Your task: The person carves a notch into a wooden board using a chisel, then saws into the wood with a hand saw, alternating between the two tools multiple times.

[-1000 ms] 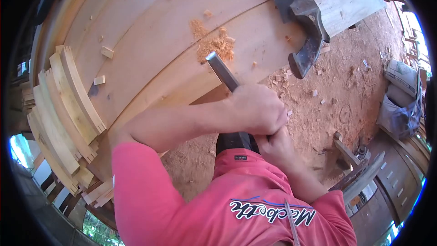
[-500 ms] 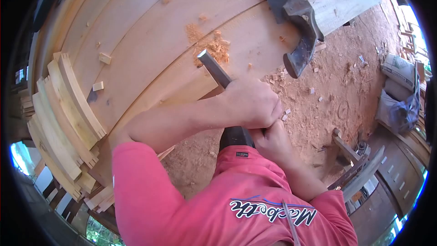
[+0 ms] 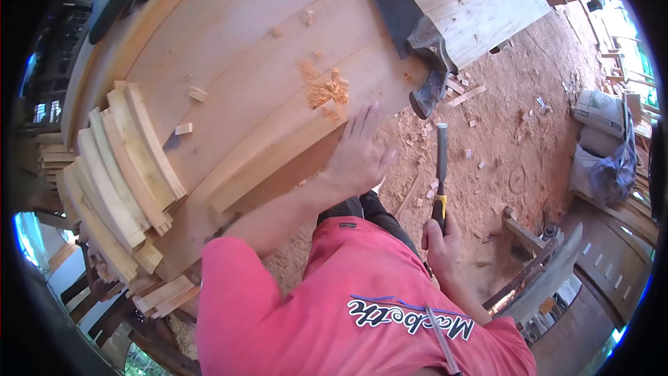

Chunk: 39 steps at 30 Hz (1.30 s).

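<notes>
My right hand (image 3: 444,245) grips a chisel (image 3: 440,174) by its black and yellow handle, blade pointing up and away over the floor. My left hand (image 3: 362,152) is open, fingers stretched out at the bench edge, near the end of a curved wooden piece (image 3: 275,150). Whether its fingertips touch the wood is hard to tell. Orange wood shavings (image 3: 327,89) lie in a small heap just beyond that end. A handsaw (image 3: 390,7) rests on the boards of the bench (image 3: 243,49), its dark handle overhanging the edge.
Curved wooden pieces with cut ends (image 3: 125,174) are stacked at the left. Small offcuts (image 3: 197,94) lie on the boards. Sawdust and chips cover the floor (image 3: 501,139). Bags (image 3: 600,125) stand at the right, and timber (image 3: 550,264) lies at the lower right.
My hands have separated. The left has let go of the chisel's blade and opened at the bench edge; the right has swung the chisel rightward, off the bench. The view has shifted slightly.
</notes>
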Each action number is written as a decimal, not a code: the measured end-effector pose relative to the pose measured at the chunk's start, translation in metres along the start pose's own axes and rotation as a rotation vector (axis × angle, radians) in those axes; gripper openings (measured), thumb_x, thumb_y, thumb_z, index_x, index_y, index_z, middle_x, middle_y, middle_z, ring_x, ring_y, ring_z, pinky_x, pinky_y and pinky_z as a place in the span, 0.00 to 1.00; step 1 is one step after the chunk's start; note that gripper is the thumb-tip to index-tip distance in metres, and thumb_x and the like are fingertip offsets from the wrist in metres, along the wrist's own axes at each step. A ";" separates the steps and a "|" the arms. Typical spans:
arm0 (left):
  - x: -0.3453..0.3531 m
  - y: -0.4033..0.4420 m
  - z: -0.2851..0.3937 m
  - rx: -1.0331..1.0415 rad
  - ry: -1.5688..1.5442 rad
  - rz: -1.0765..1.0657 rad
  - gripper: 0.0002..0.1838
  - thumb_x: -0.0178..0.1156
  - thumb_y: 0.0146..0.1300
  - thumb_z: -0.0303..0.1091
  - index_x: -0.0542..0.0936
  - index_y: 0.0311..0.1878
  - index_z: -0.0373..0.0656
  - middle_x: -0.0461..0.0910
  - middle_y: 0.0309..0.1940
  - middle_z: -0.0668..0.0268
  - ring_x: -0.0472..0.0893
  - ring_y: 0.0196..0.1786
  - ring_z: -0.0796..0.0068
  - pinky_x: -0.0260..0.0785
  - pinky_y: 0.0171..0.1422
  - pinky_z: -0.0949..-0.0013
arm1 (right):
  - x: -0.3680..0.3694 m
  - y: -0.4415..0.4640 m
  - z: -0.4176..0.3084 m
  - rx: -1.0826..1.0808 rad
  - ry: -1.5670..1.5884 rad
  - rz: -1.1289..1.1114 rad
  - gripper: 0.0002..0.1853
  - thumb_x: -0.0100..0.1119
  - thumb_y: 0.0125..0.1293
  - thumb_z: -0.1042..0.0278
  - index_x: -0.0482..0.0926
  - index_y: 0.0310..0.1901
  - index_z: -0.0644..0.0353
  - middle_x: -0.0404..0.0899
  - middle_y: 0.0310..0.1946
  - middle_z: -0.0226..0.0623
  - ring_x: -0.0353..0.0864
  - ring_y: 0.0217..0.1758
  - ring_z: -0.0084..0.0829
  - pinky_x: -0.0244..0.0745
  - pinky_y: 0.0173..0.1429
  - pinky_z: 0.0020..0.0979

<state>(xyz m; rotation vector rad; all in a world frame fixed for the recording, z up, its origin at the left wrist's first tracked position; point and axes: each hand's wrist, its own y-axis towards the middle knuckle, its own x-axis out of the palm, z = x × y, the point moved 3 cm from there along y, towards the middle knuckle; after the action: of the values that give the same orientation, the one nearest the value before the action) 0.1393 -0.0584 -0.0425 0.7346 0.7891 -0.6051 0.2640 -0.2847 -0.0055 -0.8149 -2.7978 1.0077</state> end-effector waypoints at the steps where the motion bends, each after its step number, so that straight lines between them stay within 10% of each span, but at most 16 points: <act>1: 0.000 -0.011 0.006 -0.064 0.208 -0.001 0.17 0.62 0.68 0.37 0.83 0.29 0.32 0.82 0.58 0.50 0.81 0.61 0.47 0.71 0.67 0.52 | 0.004 0.000 -0.003 -0.049 0.060 0.026 0.22 0.55 0.74 0.70 0.69 0.67 0.67 0.72 0.26 0.25 0.70 0.22 0.15 0.65 0.26 0.20; 5: -0.013 -0.060 0.021 -0.500 -0.894 -0.738 0.16 0.65 0.65 0.36 0.83 0.30 0.30 0.77 0.64 0.49 0.75 0.69 0.48 0.64 0.74 0.50 | 0.014 -0.004 -0.016 -0.204 0.232 0.043 0.19 0.53 0.75 0.71 0.69 0.63 0.67 0.73 0.27 0.26 0.71 0.23 0.17 0.67 0.27 0.22; 7: -0.044 -0.077 -0.001 -0.227 -0.521 -0.090 0.16 0.68 0.63 0.41 0.83 0.39 0.34 0.79 0.61 0.52 0.76 0.64 0.47 0.65 0.68 0.45 | 0.015 -0.005 -0.023 -0.235 0.245 0.018 0.16 0.54 0.74 0.71 0.70 0.59 0.65 0.74 0.29 0.28 0.74 0.26 0.19 0.69 0.30 0.23; 10: -0.100 -0.075 -0.038 -0.324 0.247 0.199 0.18 0.72 0.59 0.40 0.84 0.42 0.34 0.82 0.54 0.51 0.81 0.56 0.48 0.72 0.60 0.52 | 0.017 0.000 -0.024 -0.217 0.109 -0.030 0.12 0.55 0.74 0.68 0.72 0.54 0.63 0.75 0.29 0.30 0.74 0.25 0.19 0.69 0.29 0.23; 18: -0.115 -0.102 -0.087 -0.719 -0.217 -0.223 0.23 0.65 0.66 0.51 0.85 0.37 0.34 0.85 0.47 0.53 0.82 0.52 0.53 0.70 0.64 0.49 | 0.047 0.031 -0.040 -0.207 -0.105 -0.099 0.12 0.60 0.74 0.65 0.76 0.51 0.64 0.74 0.27 0.26 0.72 0.23 0.17 0.68 0.28 0.24; 22: -0.104 -0.113 -0.070 -0.453 0.266 0.198 0.30 0.60 0.69 0.58 0.86 0.35 0.35 0.85 0.47 0.53 0.83 0.52 0.53 0.72 0.63 0.48 | 0.055 0.038 -0.036 -0.244 -0.122 -0.135 0.13 0.60 0.74 0.64 0.77 0.52 0.64 0.74 0.26 0.24 0.72 0.24 0.16 0.68 0.28 0.24; 25: -0.101 -0.106 -0.069 -0.435 0.442 -0.028 0.33 0.57 0.70 0.62 0.86 0.34 0.35 0.85 0.47 0.53 0.82 0.52 0.51 0.70 0.63 0.48 | 0.057 0.031 -0.034 -0.316 -0.127 -0.149 0.17 0.57 0.75 0.66 0.76 0.60 0.65 0.75 0.27 0.27 0.73 0.22 0.17 0.69 0.25 0.23; 27: -0.119 -0.087 -0.084 -0.925 0.075 -0.428 0.32 0.57 0.70 0.62 0.86 0.35 0.36 0.83 0.52 0.55 0.79 0.55 0.52 0.68 0.64 0.46 | 0.057 0.026 -0.031 -0.309 -0.118 -0.148 0.17 0.57 0.75 0.66 0.76 0.60 0.64 0.75 0.27 0.27 0.73 0.22 0.17 0.69 0.26 0.23; 30: -0.109 -0.093 -0.089 -0.435 0.417 -0.010 0.32 0.58 0.69 0.62 0.87 0.37 0.36 0.79 0.58 0.55 0.76 0.59 0.53 0.68 0.64 0.48 | 0.056 0.024 -0.025 -0.305 -0.081 -0.177 0.16 0.57 0.75 0.67 0.76 0.60 0.64 0.75 0.27 0.26 0.73 0.22 0.16 0.69 0.26 0.22; 39: -0.072 -0.094 -0.085 -0.460 0.512 -0.116 0.31 0.59 0.68 0.62 0.88 0.39 0.38 0.78 0.60 0.57 0.75 0.61 0.56 0.67 0.62 0.47 | 0.067 0.035 0.011 -0.374 -0.236 -0.137 0.28 0.59 0.75 0.67 0.68 0.74 0.64 0.80 0.36 0.28 0.78 0.35 0.19 0.75 0.41 0.24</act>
<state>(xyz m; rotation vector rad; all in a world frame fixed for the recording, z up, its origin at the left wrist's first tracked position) -0.0035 -0.0350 -0.0601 0.4179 1.3970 -0.3141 0.2204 -0.2353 -0.0434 -0.5482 -3.2502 0.6031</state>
